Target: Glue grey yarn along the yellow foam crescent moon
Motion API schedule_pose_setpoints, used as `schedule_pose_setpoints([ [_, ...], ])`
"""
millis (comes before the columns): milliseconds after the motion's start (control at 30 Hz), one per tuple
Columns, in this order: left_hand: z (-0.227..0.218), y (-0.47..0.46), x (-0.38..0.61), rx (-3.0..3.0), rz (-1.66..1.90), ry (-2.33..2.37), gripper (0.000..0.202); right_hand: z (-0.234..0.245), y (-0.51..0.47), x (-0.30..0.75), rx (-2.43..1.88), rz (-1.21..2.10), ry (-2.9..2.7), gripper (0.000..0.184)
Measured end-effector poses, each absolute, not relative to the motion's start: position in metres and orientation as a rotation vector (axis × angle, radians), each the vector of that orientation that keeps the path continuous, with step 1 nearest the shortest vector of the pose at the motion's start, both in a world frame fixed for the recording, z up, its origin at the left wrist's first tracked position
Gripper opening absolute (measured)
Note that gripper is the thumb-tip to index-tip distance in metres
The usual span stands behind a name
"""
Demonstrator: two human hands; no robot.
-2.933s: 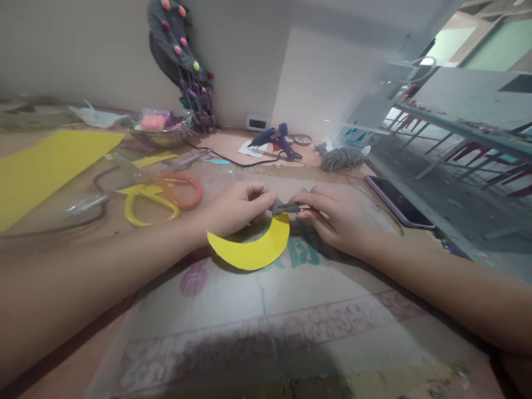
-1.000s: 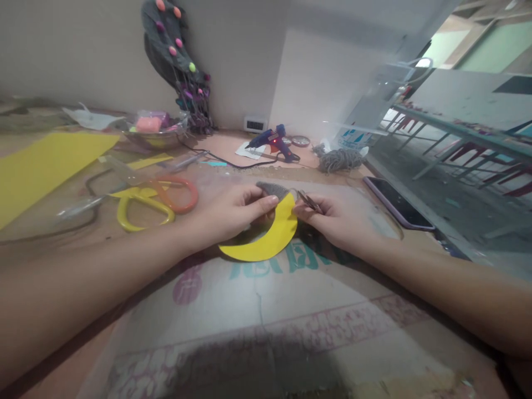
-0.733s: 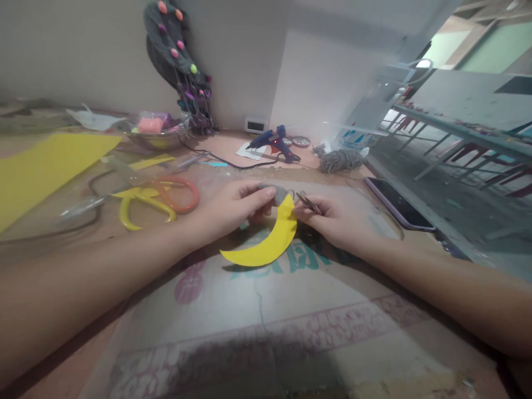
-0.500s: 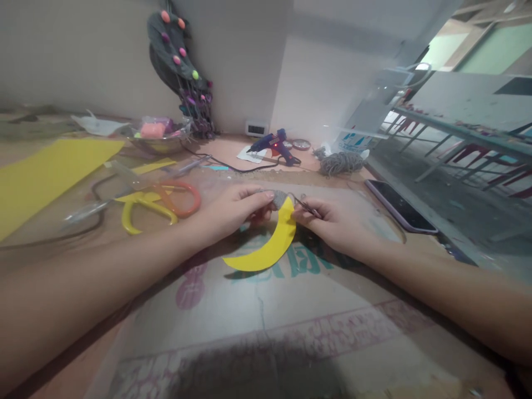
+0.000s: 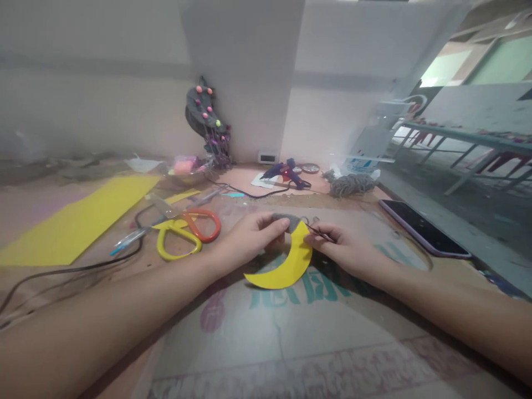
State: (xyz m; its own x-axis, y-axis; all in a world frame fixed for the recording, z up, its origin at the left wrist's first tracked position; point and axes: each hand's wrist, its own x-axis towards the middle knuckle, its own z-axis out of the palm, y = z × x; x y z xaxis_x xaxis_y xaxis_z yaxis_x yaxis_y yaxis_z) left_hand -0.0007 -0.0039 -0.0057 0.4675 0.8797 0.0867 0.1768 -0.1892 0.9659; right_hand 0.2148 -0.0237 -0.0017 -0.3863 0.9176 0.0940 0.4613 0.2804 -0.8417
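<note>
A yellow paper crescent (image 5: 286, 266) is held up over the board, its thin tip pointing left. Its upper end is wrapped in grey yarn (image 5: 293, 220), and there my left hand (image 5: 264, 233) pinches it between thumb and fingers. On the crescent's right side, my right hand (image 5: 338, 244) is closed on a dark strand that looks like the same yarn; the fingertips are at the yellow edge. The far fingers of both hands are partly hidden.
Orange-and-yellow scissors (image 5: 187, 233) and a yellow sheet (image 5: 91, 221) lie left. Behind are a glue gun (image 5: 286, 174) with a black cord, a grey yarn skein (image 5: 351, 185) and a decorated grey crescent (image 5: 199, 113). A phone (image 5: 424, 227) rests near the table's right edge.
The view has tilted up and shifted left, so everything sits lower and farther right. Both hands keep their hold on the crescent and yarn, with little visible change between them.
</note>
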Motion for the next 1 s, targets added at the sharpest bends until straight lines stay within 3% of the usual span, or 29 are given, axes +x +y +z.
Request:
schedule_pose_setpoints([
  [1000,0.0,-0.0041,-0.0011,1.678,0.816,0.869,0.035,-0.0009,-0.0243,0.2156,-1.262,1.037,-1.962,0.028],
])
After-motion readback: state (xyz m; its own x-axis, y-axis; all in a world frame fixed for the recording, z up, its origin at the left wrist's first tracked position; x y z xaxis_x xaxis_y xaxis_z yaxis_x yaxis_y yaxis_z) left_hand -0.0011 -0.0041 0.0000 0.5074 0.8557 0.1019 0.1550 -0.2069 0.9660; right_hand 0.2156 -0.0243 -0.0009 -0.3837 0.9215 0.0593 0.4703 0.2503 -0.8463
